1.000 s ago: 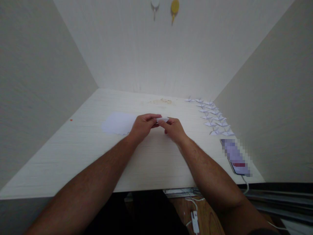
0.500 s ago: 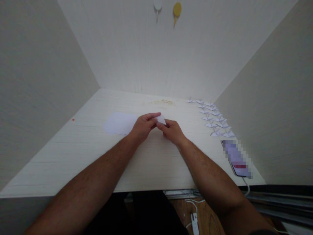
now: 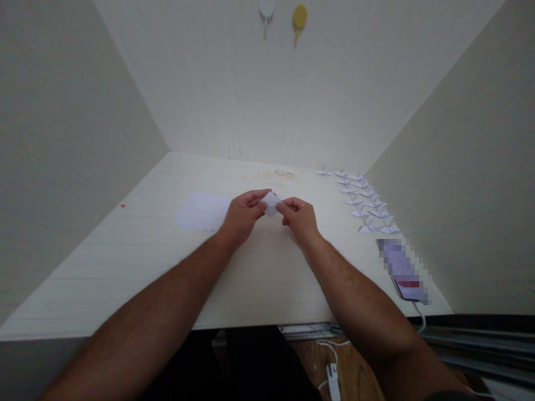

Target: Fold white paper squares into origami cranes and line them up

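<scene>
A small folded white paper piece point(image 3: 271, 204) is pinched between both hands over the middle of the pale wooden table point(image 3: 137, 262). My left hand point(image 3: 242, 214) grips its left side with thumb and fingers closed. My right hand point(image 3: 298, 217) pinches its right edge. The paper faces up towards me as a small diamond shape. A stack of flat white paper sheets point(image 3: 200, 212) lies just left of my left hand.
Several folded paper cranes point(image 3: 365, 201) stand in rows at the table's right rear. A phone point(image 3: 402, 270) with a cable lies at the right front edge. Walls close in on three sides; two hooks point(image 3: 298, 16) hang high on the back wall.
The folded paper has been turned from lying flat and thin between the fingers to showing its broad face. Both hands stayed in the same spot.
</scene>
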A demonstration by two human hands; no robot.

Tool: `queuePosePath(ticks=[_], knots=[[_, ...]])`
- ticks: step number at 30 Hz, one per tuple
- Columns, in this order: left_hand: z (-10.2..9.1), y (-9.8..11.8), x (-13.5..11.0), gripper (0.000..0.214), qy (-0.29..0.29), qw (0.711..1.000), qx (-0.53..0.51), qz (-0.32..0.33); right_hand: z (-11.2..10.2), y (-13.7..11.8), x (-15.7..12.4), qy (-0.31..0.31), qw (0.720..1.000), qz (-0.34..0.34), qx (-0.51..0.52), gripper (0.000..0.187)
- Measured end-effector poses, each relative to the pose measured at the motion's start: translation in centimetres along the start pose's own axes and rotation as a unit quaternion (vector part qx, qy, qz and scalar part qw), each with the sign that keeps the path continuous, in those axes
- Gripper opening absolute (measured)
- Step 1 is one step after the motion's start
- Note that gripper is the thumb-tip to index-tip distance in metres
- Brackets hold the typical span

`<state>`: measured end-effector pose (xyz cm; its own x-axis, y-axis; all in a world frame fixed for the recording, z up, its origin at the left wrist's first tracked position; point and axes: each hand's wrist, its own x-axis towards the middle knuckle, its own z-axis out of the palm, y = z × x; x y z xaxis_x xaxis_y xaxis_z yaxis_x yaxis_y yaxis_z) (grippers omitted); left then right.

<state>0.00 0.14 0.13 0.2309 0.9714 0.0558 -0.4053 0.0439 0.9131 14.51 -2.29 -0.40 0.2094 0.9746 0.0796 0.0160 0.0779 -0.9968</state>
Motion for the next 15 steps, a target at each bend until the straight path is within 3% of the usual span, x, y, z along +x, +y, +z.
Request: queuePosePath(ticks=[15], knots=[[0.18,-0.09,-0.1,0.038,0.009,0.999,0.028,0.016,0.35,-0.18,-0.34,0.052,0.996,-0.06,-0.038,0.025]])
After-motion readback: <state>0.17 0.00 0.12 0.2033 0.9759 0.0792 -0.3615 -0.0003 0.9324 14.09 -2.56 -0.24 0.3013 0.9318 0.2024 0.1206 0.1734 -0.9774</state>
